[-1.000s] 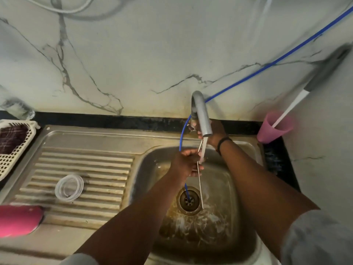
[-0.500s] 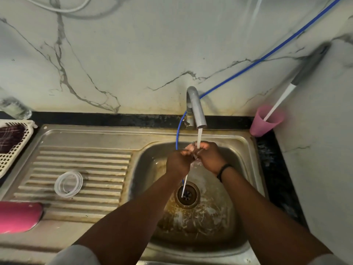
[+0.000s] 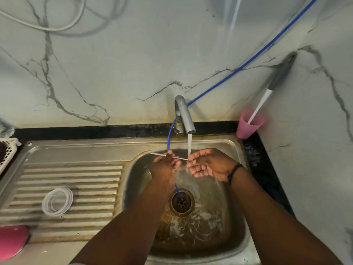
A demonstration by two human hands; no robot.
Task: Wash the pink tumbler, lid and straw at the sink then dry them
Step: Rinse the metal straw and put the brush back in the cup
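No readable text, label, brand, number or sign appears on anything here.

- Your work surface: steel sink unit (image 3: 80,148), ribbed drainboard (image 3: 89,180) on the left, basin (image 3: 225,203) on the right w/ water running in.
- On the drainboard ribs you've got the clear lid (image 3: 57,201), lying flat.
- Pink tumbler (image 3: 12,240) sits at the front-left edge, partly cut off by the frame.
- Black counter strip (image 3: 95,131) runs behind; pink cup (image 3: 248,125) stands at the back-right corner.
- White basket (image 3: 7,152) at far left.
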